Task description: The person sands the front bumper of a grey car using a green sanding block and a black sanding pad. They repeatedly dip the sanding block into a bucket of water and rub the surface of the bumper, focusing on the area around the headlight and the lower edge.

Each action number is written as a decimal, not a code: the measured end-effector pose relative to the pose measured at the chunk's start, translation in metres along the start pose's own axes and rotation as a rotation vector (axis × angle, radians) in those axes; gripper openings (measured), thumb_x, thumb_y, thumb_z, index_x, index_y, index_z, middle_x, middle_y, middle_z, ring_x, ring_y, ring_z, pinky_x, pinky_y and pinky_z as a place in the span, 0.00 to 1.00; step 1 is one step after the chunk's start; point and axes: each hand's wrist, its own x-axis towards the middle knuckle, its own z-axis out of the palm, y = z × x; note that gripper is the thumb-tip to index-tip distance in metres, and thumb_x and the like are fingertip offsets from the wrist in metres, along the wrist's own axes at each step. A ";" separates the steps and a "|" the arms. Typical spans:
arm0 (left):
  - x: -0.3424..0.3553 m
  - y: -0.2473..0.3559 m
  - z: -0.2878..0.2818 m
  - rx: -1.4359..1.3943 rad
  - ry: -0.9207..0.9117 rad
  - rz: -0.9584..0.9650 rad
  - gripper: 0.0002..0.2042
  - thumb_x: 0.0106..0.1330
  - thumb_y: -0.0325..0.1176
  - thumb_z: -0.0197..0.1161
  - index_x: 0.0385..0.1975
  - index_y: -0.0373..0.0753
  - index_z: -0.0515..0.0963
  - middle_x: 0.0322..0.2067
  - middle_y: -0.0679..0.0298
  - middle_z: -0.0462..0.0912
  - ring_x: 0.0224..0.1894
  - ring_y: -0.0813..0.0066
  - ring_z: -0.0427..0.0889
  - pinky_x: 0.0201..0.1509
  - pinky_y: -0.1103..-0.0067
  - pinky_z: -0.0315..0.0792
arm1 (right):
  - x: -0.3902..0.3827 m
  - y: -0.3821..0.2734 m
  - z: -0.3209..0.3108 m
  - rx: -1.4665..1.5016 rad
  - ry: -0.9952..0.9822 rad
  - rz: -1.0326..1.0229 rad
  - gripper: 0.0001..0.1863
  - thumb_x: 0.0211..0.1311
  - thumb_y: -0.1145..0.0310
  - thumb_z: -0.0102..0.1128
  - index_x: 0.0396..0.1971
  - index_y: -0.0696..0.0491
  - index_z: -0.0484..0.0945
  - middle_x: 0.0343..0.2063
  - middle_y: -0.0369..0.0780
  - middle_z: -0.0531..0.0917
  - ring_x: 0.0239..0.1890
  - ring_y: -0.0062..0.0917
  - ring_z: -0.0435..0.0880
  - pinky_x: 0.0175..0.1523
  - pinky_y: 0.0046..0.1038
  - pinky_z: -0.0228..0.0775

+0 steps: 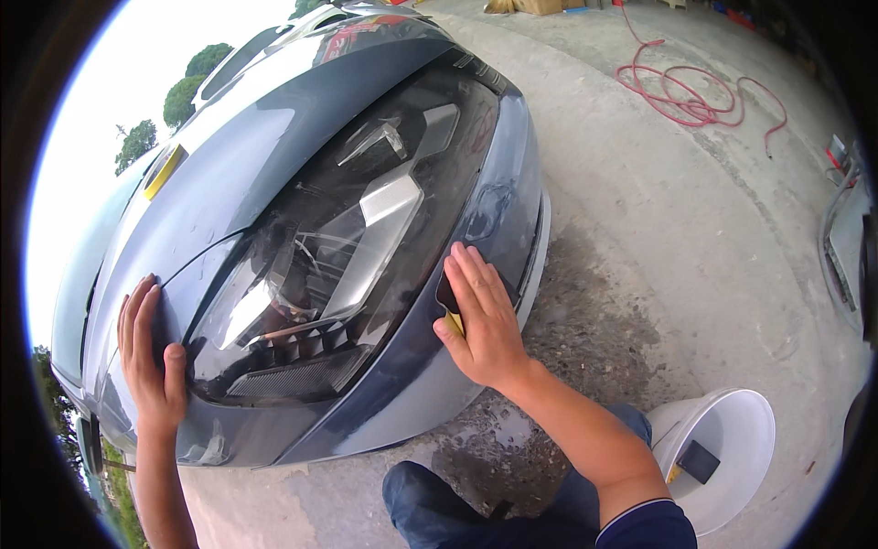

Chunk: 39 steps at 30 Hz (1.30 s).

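Observation:
A grey-blue car front with a large clear headlight (pixel 366 210) fills the middle. My left hand (pixel 146 352) lies open on the painted panel left of the headlight, fingers stretched and thumb apart. On the bumper (pixel 393 389), just beyond the headlight's lower right edge, my right hand (pixel 480 316) presses a thin sheet flat, its fingers close together. The sheet looks like sandpaper (pixel 445 295), dark on one face and yellow at a folded edge; most of it is under the palm. A dull, scuffed patch (pixel 489 210) shows on the bumper above my right fingertips.
A yellow tape roll (pixel 165 172) sits on the hood. At my lower right stands a white bucket (pixel 764 416) with a dark block (pixel 699 462) inside. A red hose (pixel 681 105) coils on the concrete floor. Wet ground (pixel 585 339) lies beside the bumper. Another vehicle (pixel 851 247) shows at the right edge.

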 end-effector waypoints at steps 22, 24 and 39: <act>-0.003 -0.010 0.002 -0.086 -0.010 0.029 0.35 0.79 0.56 0.41 0.67 0.28 0.68 0.66 0.41 0.71 0.71 0.44 0.68 0.75 0.58 0.58 | 0.003 0.018 0.027 0.134 0.154 0.167 0.44 0.78 0.41 0.40 0.77 0.62 0.47 0.77 0.55 0.49 0.80 0.50 0.44 0.79 0.52 0.38; -0.005 -0.012 0.004 -0.104 -0.011 0.031 0.35 0.79 0.56 0.40 0.67 0.27 0.68 0.66 0.40 0.71 0.71 0.44 0.68 0.75 0.58 0.58 | -0.021 0.013 0.027 0.175 0.081 0.132 0.44 0.77 0.42 0.41 0.78 0.60 0.46 0.77 0.54 0.49 0.80 0.50 0.44 0.79 0.53 0.38; -0.007 -0.014 0.005 -0.081 -0.033 -0.002 0.34 0.80 0.55 0.37 0.69 0.28 0.66 0.68 0.42 0.68 0.72 0.45 0.66 0.76 0.58 0.56 | -0.028 0.035 0.052 0.216 0.255 0.174 0.47 0.76 0.37 0.38 0.77 0.61 0.47 0.78 0.54 0.49 0.80 0.49 0.46 0.79 0.53 0.32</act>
